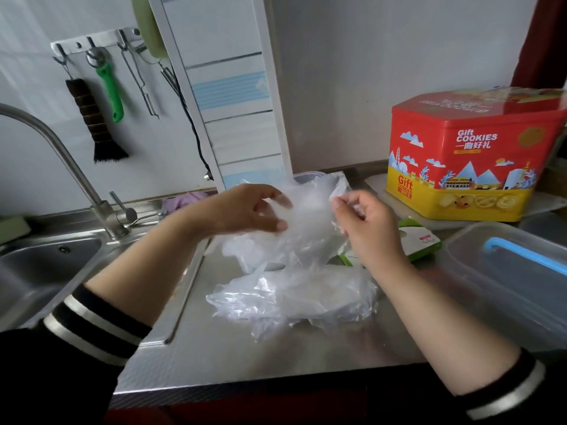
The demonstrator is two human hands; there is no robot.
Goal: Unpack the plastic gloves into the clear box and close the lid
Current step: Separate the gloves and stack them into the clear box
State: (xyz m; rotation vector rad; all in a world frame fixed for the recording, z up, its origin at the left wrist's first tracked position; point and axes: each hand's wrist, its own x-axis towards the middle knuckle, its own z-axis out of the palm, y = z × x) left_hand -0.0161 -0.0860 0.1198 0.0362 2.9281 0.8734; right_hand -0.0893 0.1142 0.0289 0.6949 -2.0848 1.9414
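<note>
A bunch of thin clear plastic gloves (306, 231) hangs in the air above the steel counter. My left hand (251, 213) grips its left side, thumb underneath. My right hand (365, 222) pinches its upper right edge. A second heap of clear gloves (294, 299) lies on the counter below. The clear box (503, 289), with a blue strip on its top, stands at the right edge, beside my right forearm. Part of a green and white glove package (420, 243) shows behind my right hand.
A steel sink (40, 271) with a tall tap (61, 154) is at the left. A red and yellow cookie tin (472, 154) stands at the back right. Utensils hang on a wall rack (98, 81). A pale container rim (306, 176) peeks behind the held gloves.
</note>
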